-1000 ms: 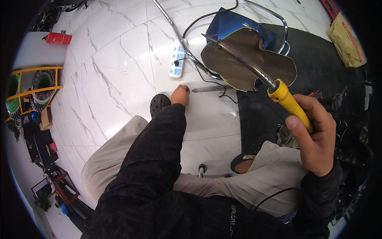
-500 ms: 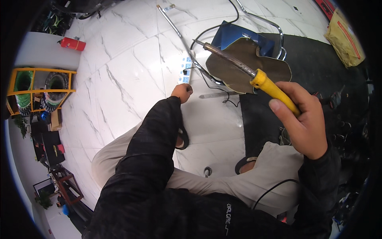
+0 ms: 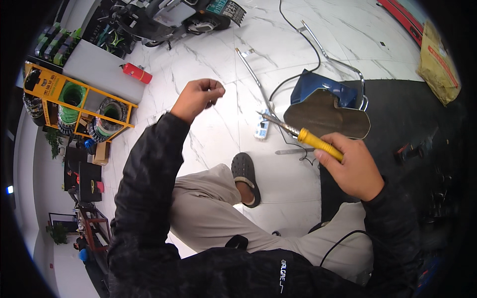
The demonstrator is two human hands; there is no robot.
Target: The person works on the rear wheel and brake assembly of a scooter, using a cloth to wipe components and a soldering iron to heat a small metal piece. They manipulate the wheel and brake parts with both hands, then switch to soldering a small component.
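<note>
- The white marble floor (image 3: 218,129) fills most of the view, with a dark mat (image 3: 412,119) over its 3 o'clock side.
- A yellow rack (image 3: 74,99) holding coils of green and dark wire stands at 9 o'clock, with a red canister (image 3: 136,73) lying just beyond it toward 11 o'clock.
- The person sits low, legs in light trousers; a dark clog (image 3: 244,175) on one foot rests on the floor near the centre.
- A blue seat shell with a brown underside (image 3: 328,116) lies at 2 o'clock, partly on the mat, and bent chrome tubes (image 3: 256,82) stretch from it toward 12 o'clock.
- A tan paper sack (image 3: 437,62) lies at the far 2 o'clock edge.
- The right hand (image 3: 355,171), at 3 o'clock, has its grip wrapped tight around the yellow handle of a soldering iron (image 3: 310,140); the metal tip points toward 10 o'clock and hangs above a white power strip (image 3: 262,130) on the floor.
- The left hand (image 3: 196,99) is raised at 11 o'clock, well apart from the iron, its fingers pinched narrowly together; whether anything thin sits between them cannot be told.
</note>
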